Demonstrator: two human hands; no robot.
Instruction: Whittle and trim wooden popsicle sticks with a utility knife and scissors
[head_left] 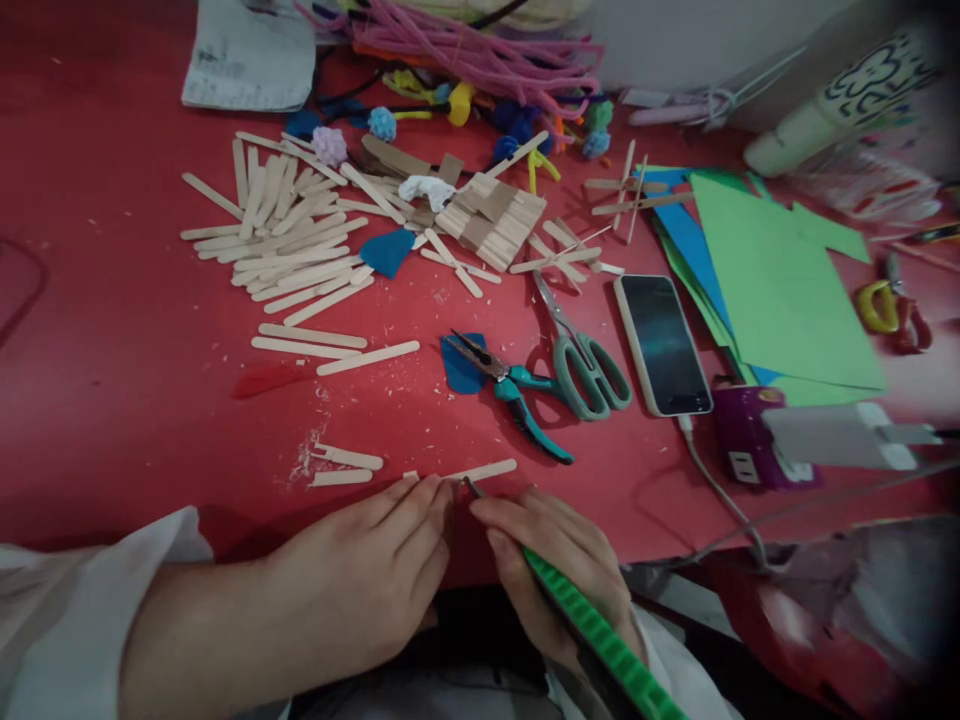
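My left hand [382, 560] is closed at the table's front edge, its fingers pressed over a wooden craft stick [491, 470]. The stick's rounded right end sticks out past my fingers; the rest is mostly hidden. In my right hand [562, 560] is a green utility knife [592, 620], held like a pen. Its dark blade tip meets the stick just right of my left fingertips. Two cut stick pieces, an upper one [349, 457] and a lower one [343, 478], lie left of my left hand among wood crumbs.
Pliers [510, 390], grey-green scissors [581, 360] and a phone [664, 345] on a cable lie beyond my hands. A heap of craft sticks [285, 220] covers the back left. Green paper sheets [780, 280] and a purple box [750, 435] are at right, pink pipe cleaners [480, 50] at the back.
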